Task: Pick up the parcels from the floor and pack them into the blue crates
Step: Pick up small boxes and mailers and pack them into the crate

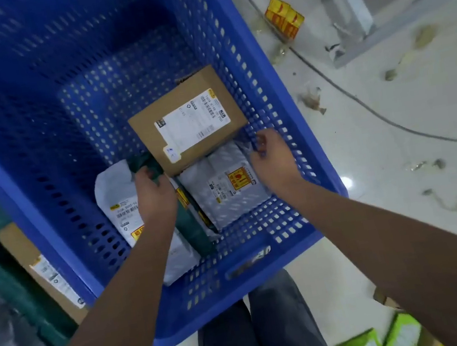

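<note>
A large blue perforated crate [268,259] fills the view. Inside it lie a brown cardboard box [182,114] with a white label, a grey padded parcel [223,188] with a yellow sticker, a white mailer [118,196] and a dark green packet [190,223]. Both of my arms reach down into the crate. My left hand [152,193] grips the top end of the dark green packet beside the white mailer. At the right end of the grey parcel, my right hand [271,157] pinches its edge close to the crate's wall.
Another crate at the left holds a brown box [49,276] and wrapped parcels. Green-and-white parcels [376,340] lie on the floor at the bottom right. A yellow-red box [283,17], a black cable [359,101] and scraps lie on the pale floor to the right.
</note>
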Tool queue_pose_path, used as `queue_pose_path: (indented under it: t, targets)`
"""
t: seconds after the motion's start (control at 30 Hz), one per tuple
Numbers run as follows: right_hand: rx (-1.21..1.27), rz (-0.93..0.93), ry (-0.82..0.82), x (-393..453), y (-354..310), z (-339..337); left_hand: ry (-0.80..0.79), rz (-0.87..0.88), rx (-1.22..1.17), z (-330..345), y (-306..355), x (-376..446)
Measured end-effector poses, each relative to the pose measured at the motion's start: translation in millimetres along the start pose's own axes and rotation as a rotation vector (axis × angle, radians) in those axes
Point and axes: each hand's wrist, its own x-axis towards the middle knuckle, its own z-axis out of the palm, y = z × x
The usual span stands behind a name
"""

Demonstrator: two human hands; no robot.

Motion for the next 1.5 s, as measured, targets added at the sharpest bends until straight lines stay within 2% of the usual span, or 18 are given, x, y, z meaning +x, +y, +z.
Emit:
queue_pose_path:
  t: [0.1,0.2,0.3,0.4,0.47,0.53,0.73,0.8,0.87,0.93,1.07,1.1,1.17,1.27,1.37,1.5]
  targets:
    - [0.156,-0.119,0.126,-56,12,-20,0.122,0.229,0.017,0,5,-43]
    - [0.291,-0.103,0.307,-102,33,-44,0.073,0.359,0.062,15,4,-84]
    - [0.433,0.160,0.481,-140,75,-69,-0.039,0.451,0.066,31,8,-119]
    - [0.550,0.560,0.588,-177,144,-82,-0.129,0.600,0.149,50,29,-143]
    - [0.687,0.791,0.593,-199,190,-89,-0.181,0.710,0.210,68,47,-155]
    - [0.809,0.923,0.549,-221,229,-91,-0.234,0.841,0.277,88,60,-170]
    - [0.851,0.986,0.384,-275,313,-71,-0.466,1.221,0.551,170,43,-245]
    - [0.887,1.036,0.342,-291,335,-64,-0.556,1.285,0.637,200,23,-288]
    - [0.957,1.088,0.323,-306,355,-61,-0.676,1.251,0.802,230,-4,-326]
    - [1.060,1.129,0.326,-318,372,-66,-0.786,1.108,1.085,256,-30,-349]
    - [1.389,1.217,0.368,-342,401,-90,-1.038,0.559,1.548,286,-63,-369]
    - [1.453,1.223,0.380,-347,409,-96,-1.063,0.492,1.634,291,-68,-374]
    - [1.506,1.202,0.392,-351,427,-105,-1.024,0.561,1.787,303,-70,-384]
    - [1.511,1.170,0.403,-349,460,-115,-0.901,0.806,1.751,330,-63,-394]
    - [1.503,1.147,0.451,-343,498,-122,-0.832,0.857,1.634,368,-55,-399]
    - [1.469,1.156,0.489,-330,546,-110,-0.761,0.907,1.601,426,-49,-395]
